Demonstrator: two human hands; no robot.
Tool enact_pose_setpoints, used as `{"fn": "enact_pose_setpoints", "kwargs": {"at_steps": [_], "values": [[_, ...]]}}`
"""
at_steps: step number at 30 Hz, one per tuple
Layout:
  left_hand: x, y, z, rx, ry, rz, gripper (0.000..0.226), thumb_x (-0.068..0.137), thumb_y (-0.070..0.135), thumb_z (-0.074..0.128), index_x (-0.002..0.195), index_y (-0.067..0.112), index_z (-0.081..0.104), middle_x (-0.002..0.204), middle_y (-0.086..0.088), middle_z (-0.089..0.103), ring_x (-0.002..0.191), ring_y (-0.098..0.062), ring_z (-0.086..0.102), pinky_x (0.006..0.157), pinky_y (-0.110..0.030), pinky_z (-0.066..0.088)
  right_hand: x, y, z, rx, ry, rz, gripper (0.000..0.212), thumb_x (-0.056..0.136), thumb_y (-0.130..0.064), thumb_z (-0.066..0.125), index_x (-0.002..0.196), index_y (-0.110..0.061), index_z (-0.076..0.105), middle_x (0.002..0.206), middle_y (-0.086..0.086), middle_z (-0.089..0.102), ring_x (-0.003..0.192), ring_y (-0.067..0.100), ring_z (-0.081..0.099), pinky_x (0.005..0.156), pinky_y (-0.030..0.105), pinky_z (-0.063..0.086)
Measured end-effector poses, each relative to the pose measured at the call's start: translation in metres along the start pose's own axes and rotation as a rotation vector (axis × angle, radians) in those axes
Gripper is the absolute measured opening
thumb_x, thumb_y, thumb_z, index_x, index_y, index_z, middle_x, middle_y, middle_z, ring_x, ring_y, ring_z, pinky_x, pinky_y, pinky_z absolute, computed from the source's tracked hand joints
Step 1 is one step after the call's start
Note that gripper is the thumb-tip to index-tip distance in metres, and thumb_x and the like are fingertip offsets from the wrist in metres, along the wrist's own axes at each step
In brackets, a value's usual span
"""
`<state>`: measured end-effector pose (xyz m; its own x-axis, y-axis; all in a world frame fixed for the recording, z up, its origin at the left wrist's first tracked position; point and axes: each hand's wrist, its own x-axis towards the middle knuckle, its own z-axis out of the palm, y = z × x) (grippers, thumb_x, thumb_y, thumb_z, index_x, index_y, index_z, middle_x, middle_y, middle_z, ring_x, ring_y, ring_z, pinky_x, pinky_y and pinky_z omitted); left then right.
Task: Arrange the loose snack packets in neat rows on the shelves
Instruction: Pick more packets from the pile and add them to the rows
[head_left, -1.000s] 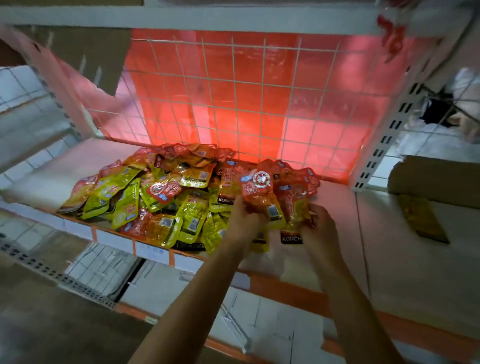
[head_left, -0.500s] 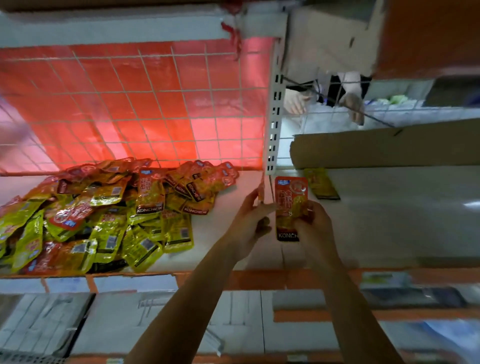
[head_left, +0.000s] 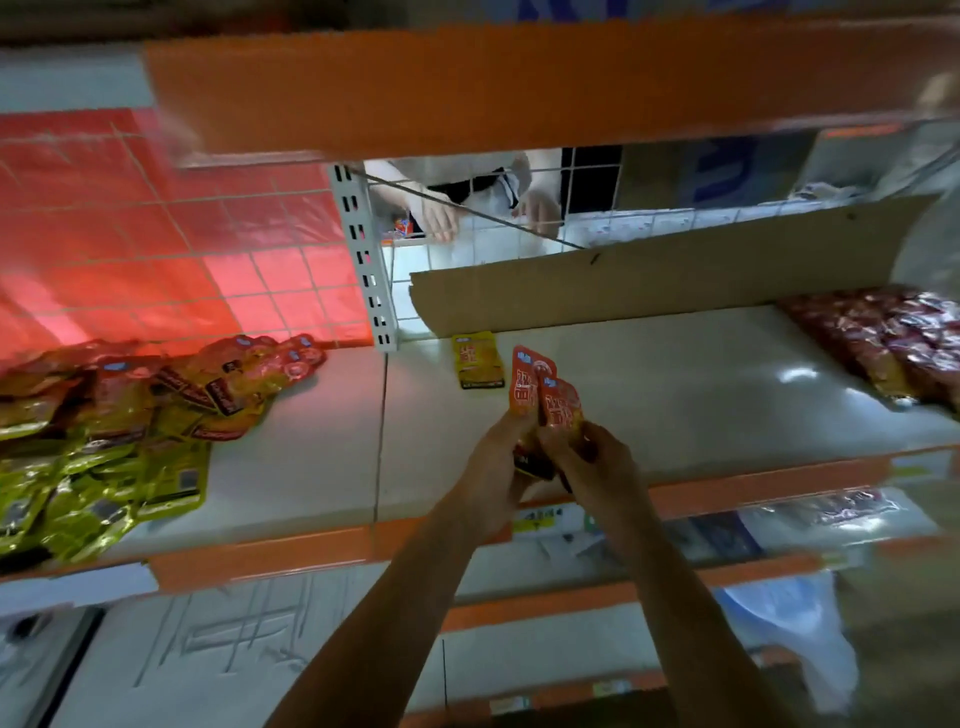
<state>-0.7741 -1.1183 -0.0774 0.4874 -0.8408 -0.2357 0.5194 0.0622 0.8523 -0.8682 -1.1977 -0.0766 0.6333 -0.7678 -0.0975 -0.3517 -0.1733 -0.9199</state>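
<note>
My left hand (head_left: 496, 467) and my right hand (head_left: 592, 462) together hold a small fan of red snack packets (head_left: 543, 389) above the front of the right shelf bay (head_left: 675, 374). The fingers of both hands curl round the packets' lower ends. One yellow packet (head_left: 478, 359) lies flat on that shelf, just beyond the held ones. A loose pile of yellow and red packets (head_left: 130, 415) covers the left shelf bay, well to the left of my hands.
A cardboard sheet (head_left: 649, 280) leans along the back of the right bay. Dark red packets (head_left: 893, 343) lie at its far right. A white slotted upright (head_left: 366, 260) divides the bays. Another person's hands (head_left: 441, 218) show behind the wire back.
My hands carried the red packets from the pile on the left over to the right shelf bay. The view swung right with them, and the packets now fan apart between both hands.
</note>
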Motion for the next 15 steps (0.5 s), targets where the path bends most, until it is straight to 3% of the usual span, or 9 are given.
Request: {"fn": "enact_pose_setpoints", "kwargs": {"at_steps": [4, 6, 9, 12, 15], "values": [[0.010, -0.023, 0.052, 0.081, -0.085, -0.045, 0.040, 0.085, 0.043, 0.058, 0.111, 0.013, 0.061, 0.094, -0.008, 0.074, 0.088, -0.023, 0.072, 0.072, -0.034, 0.058, -0.001, 0.020, -0.049, 0.013, -0.029, 0.035, 0.038, 0.087, -0.050, 0.059, 0.111, -0.020, 0.061, 0.087, -0.005, 0.068, 0.075, 0.010, 0.065, 0.068, 0.027, 0.051], [0.017, -0.032, 0.078, 0.083, -0.079, -0.062, 0.044, 0.087, 0.042, 0.058, 0.117, 0.010, 0.060, 0.099, -0.013, 0.072, 0.091, -0.029, 0.070, 0.076, -0.039, 0.057, -0.001, 0.029, -0.073, 0.094, -0.016, 0.021, 0.037, 0.093, -0.045, 0.052, 0.118, -0.019, 0.060, 0.092, -0.002, 0.069, 0.082, 0.014, 0.067, 0.073, 0.032, 0.055], [0.029, -0.041, 0.107, 0.121, -0.032, -0.071, 0.037, 0.097, 0.035, 0.048, 0.121, 0.009, 0.060, 0.107, -0.020, 0.069, 0.099, -0.036, 0.066, 0.087, -0.048, 0.054, 0.001, 0.037, -0.106, 0.252, 0.006, -0.002, 0.032, 0.101, -0.034, 0.039, 0.119, -0.016, 0.058, 0.107, 0.015, 0.067, 0.100, 0.030, 0.065, 0.093, 0.051, 0.051], [0.045, -0.047, 0.124, 0.280, -0.015, -0.034, 0.030, 0.100, 0.036, 0.047, 0.112, 0.016, 0.065, 0.102, -0.013, 0.072, 0.096, -0.031, 0.069, 0.087, -0.046, 0.055, 0.006, 0.042, -0.126, 0.362, 0.043, -0.040, 0.032, 0.101, -0.035, 0.032, 0.111, -0.020, 0.059, 0.106, 0.017, 0.065, 0.101, 0.033, 0.064, 0.091, 0.048, 0.052], [0.065, -0.050, 0.135, 0.380, -0.014, 0.019, 0.015, 0.098, 0.030, 0.053, 0.104, 0.025, 0.065, 0.095, -0.002, 0.074, 0.089, -0.021, 0.071, 0.076, -0.034, 0.058, 0.012, 0.048, -0.137, 0.412, 0.094, -0.038, 0.043, 0.100, -0.038, 0.030, 0.122, -0.012, 0.056, 0.111, 0.018, 0.065, 0.105, 0.031, 0.064, 0.093, 0.046, 0.051]]}}
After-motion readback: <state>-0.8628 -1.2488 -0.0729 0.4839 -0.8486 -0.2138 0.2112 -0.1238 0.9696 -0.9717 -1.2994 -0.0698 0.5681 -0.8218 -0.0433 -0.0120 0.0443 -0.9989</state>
